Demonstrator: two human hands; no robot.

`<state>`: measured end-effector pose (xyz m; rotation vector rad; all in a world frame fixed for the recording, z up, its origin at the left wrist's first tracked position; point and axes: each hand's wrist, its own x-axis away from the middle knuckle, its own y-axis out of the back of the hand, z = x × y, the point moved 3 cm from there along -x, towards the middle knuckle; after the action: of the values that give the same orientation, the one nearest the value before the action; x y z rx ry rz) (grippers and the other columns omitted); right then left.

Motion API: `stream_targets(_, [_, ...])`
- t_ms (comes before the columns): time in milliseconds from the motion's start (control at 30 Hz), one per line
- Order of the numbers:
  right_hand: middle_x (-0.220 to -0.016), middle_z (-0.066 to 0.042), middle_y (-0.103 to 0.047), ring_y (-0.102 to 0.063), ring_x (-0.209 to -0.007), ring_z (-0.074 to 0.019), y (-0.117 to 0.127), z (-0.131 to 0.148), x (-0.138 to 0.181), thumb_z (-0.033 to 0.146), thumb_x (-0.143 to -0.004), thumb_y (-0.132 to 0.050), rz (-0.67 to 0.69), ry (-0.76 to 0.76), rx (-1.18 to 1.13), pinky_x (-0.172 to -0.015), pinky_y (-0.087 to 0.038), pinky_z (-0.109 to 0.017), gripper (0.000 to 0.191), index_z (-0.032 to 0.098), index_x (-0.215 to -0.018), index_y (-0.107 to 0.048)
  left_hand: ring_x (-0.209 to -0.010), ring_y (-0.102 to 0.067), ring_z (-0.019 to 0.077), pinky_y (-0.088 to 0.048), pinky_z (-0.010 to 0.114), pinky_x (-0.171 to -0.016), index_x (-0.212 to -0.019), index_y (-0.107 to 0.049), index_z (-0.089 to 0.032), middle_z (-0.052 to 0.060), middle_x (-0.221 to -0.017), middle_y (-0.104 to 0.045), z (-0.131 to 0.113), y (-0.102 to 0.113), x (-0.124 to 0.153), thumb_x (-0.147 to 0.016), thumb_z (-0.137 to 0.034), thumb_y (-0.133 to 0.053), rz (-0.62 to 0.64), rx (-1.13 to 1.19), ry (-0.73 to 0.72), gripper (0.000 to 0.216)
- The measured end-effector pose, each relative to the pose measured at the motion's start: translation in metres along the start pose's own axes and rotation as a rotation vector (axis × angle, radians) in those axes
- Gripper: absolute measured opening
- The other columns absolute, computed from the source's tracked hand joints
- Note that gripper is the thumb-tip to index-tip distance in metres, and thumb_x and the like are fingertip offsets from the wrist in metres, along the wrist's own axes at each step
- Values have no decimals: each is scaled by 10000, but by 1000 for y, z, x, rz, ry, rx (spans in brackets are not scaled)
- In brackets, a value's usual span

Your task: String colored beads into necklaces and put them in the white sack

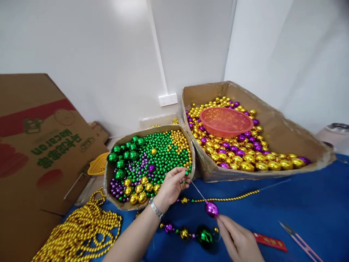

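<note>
Bead threading appears to be the step in hand: a large purple bead [212, 209] stands at the end of a thin, straight line [198, 190], in front and to the right of the green-bead box [193, 156], above the blue surface [300, 196]. Whether the line is cord, wire or needle cannot be determined. The next move seems to call for holding the bead steady while the line is pulled through its hole, with even tension so that the bead does not slip or turn. Of the two hands, the left hand [173, 185] is raised at the right front rim of the green-bead box, forearm reaching up from the front, silver wristband [156, 208] at the wrist, thumb and fingertips pinched together on the upper end of the line. The right hand [240, 238] is positioned farther to the front right of the box, gripping the lower end of the purple bead between thumb and forefinger; its other fingers are largely hidden. A strand of small gold beads [231, 199] lies to the right front of the box; a large green bead [204, 236] lies farther in front. Keep the line clear of both to prevent snagging.
</note>
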<state>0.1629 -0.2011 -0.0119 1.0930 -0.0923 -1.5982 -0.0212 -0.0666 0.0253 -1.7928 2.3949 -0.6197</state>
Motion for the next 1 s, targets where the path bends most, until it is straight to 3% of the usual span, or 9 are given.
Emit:
stream_targets(100, [-821, -70, -737, -713, -709, -169, -2, 2, -1, 292, -955, -395, 1, 27, 18, -643, -566, -206, 285, 184, -942, -659, -655, -626, 118, -479, 207, -571, -894, -602, -151, 55, -796, -677, 6, -2, 12, -718, -309, -747, -4, 213, 74, 277])
stream_targets(333, [-821, -63, -739, -715, -703, -171, -1, 1, 2, 306, -952, -392, -3, 23, 51, -641, -570, -218, 290, 191, -946, -658, -656, -635, 117, -493, 203, -566, -872, -581, -149, 50, -800, -675, 10, -6, 20, -708, -301, -765, 5, 253, 105, 289])
stream_targets(500, [-806, -58, -733, -707, -693, -158, 1, -3, 3, 267, -960, -366, 18, 62, 133, -640, -564, -218, 299, 183, -939, -652, -669, -618, 122, -484, 204, -559, -876, -621, -144, 41, -769, -654, 7, -10, 23, -705, -324, -764, 18, 149, 56, 287])
stream_targets(700, [-743, -64, -706, -676, -642, -174, 11, -11, 5, 257, -964, -344, 45, 92, 303, -614, -535, -265, 323, 168, -977, -654, -621, -550, 105, -462, 197, -549, -864, -677, -146, 13, -718, -609, 2, -24, 32, -701, -310, -761, 25, -222, -87, 246])
stream_targets(833, [-808, -68, -702, -682, -704, -170, 10, -26, 15, 288, -967, -357, 83, -79, 205, -625, -528, -257, 268, 172, -1001, -596, -617, -549, 124, -455, 221, -571, -893, -696, -161, 24, -702, -637, 29, -41, 36, -754, -346, -707, 113, -305, -68, 231])
stream_targets(1000, [-785, -41, -683, -677, -672, -148, 4, -46, 33, 305, -971, -327, 146, -168, 171, -572, -526, -226, 285, 200, -887, -579, -809, -632, 209, -474, 284, -732, -845, -729, -167, 84, -891, -718, 79, -49, 29, -825, -390, -613, 125, -457, -136, 252])
